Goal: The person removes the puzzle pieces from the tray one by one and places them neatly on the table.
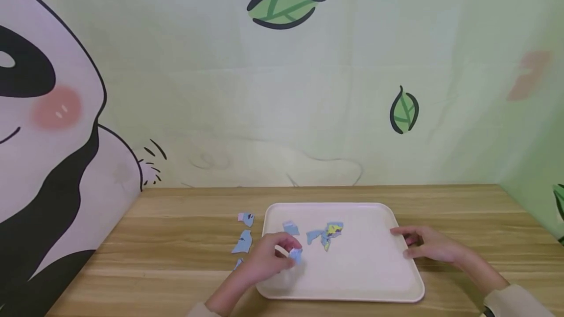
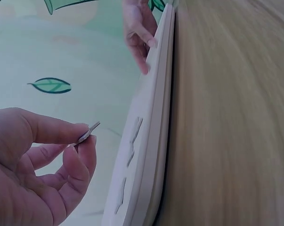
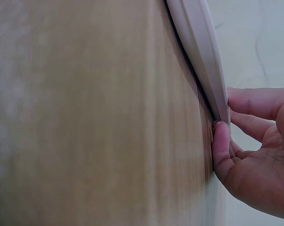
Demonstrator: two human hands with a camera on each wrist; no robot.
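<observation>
Between thumb and fingertips, my left hand [image 1: 270, 257] pinches a small blue puzzle piece [image 1: 296, 256] over the left part of a white tray [image 1: 365, 268]. The left wrist view shows this piece [image 2: 87, 133] edge-on and raised off the tray. On the tray, a blue and pale puzzle piece [image 1: 291, 228] lies just beyond the hand. To its right sits a cluster of blue and yellow pieces [image 1: 334, 229]. My right hand [image 1: 434, 246] holds the tray's right rim, thumb and index finger on the edge.
Left of the tray, several blue puzzle pieces lie on the wooden table [image 1: 176, 243]: one at the back [image 1: 247, 219], a larger one [image 1: 243, 242], and one partly hidden by the left wrist [image 1: 238, 263]. A printed backdrop [image 1: 211, 87] rises behind the table.
</observation>
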